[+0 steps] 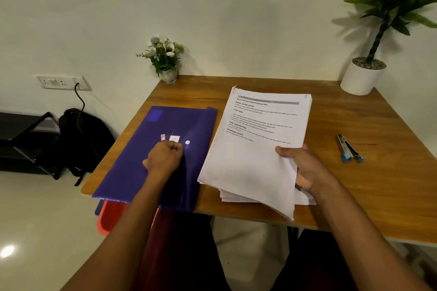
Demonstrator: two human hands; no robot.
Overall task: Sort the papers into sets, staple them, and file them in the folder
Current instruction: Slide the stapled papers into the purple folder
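Papers: loose stack under the right hand, top sheets lifted at the near edge.
Right hand: grips the near right corner, thumb on top.
Left hand: curled into a fist on the purple folder, with nothing visible in it.
Handling: probably light, floppy and prone to sliding (best pinched at a corner).
Stapler: right of the right hand, apart.
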